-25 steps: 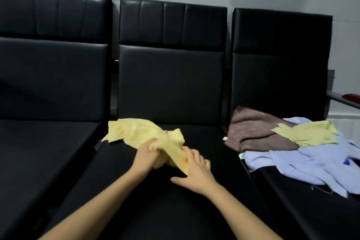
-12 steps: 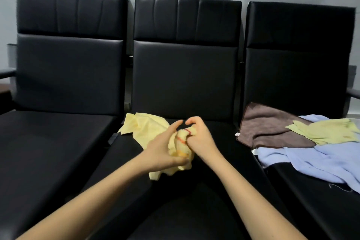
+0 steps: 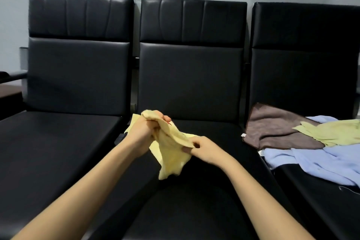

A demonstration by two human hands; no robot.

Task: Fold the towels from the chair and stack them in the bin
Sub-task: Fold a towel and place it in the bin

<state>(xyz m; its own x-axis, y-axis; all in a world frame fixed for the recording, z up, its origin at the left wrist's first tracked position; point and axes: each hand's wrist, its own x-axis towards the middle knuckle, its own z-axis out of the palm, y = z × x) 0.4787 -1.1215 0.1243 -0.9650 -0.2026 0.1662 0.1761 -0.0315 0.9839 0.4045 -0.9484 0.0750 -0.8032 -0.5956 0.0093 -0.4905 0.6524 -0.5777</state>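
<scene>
A crumpled pale yellow towel (image 3: 171,154) hangs above the middle black chair seat (image 3: 194,200). My left hand (image 3: 142,132) grips its upper end, and my right hand (image 3: 202,149) pinches an edge lower and to the right. The cloth sags between and below both hands. On the right chair seat (image 3: 321,210) lies a pile: a brown towel (image 3: 276,124), a yellow-green towel (image 3: 335,132) on top of it, and a light blue towel (image 3: 321,163) spread in front. No bin is in view.
Three black padded chairs stand side by side against a grey wall. The left chair seat (image 3: 54,142) has an armrest (image 3: 13,76) at its far left, beside a dark brown surface (image 3: 9,91).
The yellow towel was lifted off the middle seat. My hands came together on it, then drew apart, my right hand sliding down and right along an edge. The camera view shifted left.
</scene>
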